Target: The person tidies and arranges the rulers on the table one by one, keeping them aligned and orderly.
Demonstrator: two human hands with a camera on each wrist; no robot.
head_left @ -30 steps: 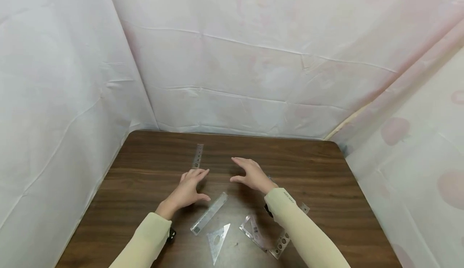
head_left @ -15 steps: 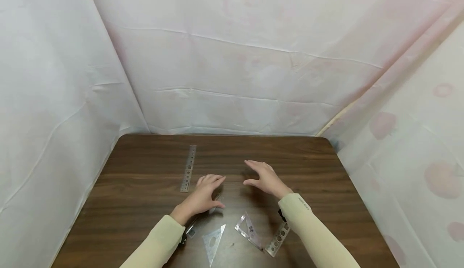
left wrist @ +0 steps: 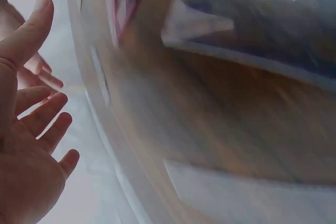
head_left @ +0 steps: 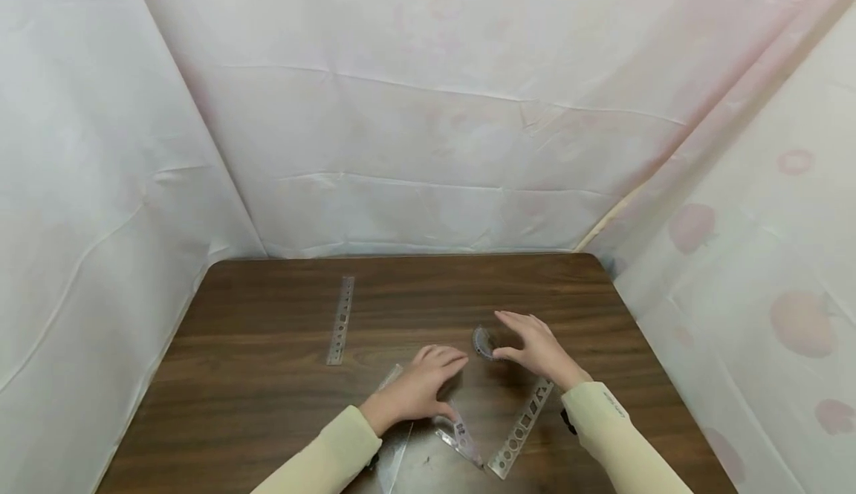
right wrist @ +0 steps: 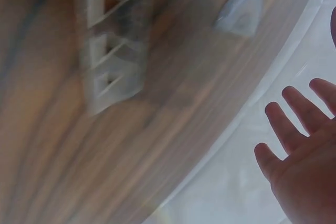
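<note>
Clear plastic drawing tools are spread on the brown table [head_left: 267,375]. Nearest, a stencil ruler [head_left: 520,429]; beyond, the left hand [head_left: 420,388] and right hand [head_left: 540,349], fingers spread, nothing held. The small protractor [head_left: 483,342] lies just left of the right thumb. A reach seems in hand; next, a pinch on its thin edge.

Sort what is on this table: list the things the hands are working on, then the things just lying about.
In hand:
protractor, at the right hand
small set square, near the left hand

Lying about:
far ruler
stencil ruler
clear ruler, partly under the left hand
</note>
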